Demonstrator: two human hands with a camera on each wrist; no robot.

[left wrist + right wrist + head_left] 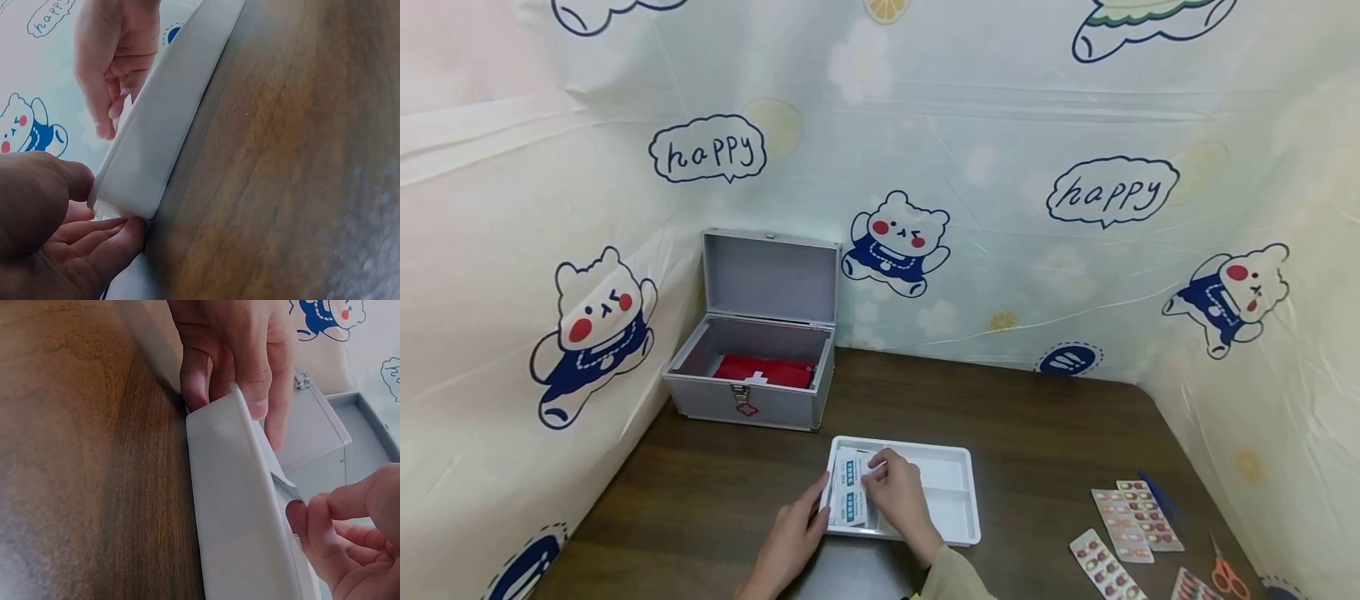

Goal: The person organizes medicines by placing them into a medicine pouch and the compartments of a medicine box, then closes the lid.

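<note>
A white compartment tray (946,471) sits on the table, with flat white packets printed in blue (852,492) lying in its left compartment. My left hand (792,531) grips the tray's near left corner; in the left wrist view its thumb is at the rim and its fingers are against the outer wall. Over the packets, my right hand (901,498) has thumb and fingertips together. The right wrist view shows those fingertips pinching the edge of a thin packet (284,486) just above the rim. The rest of that packet is hidden behind the tray wall.
An open grey metal case (752,408) stands at the back left with a red pouch bearing a white cross (767,372) inside. At the right lie several pill blister packs (1122,523), orange-handled scissors (1228,575) and a blue pen-like object (1159,493). Printed curtains enclose the table.
</note>
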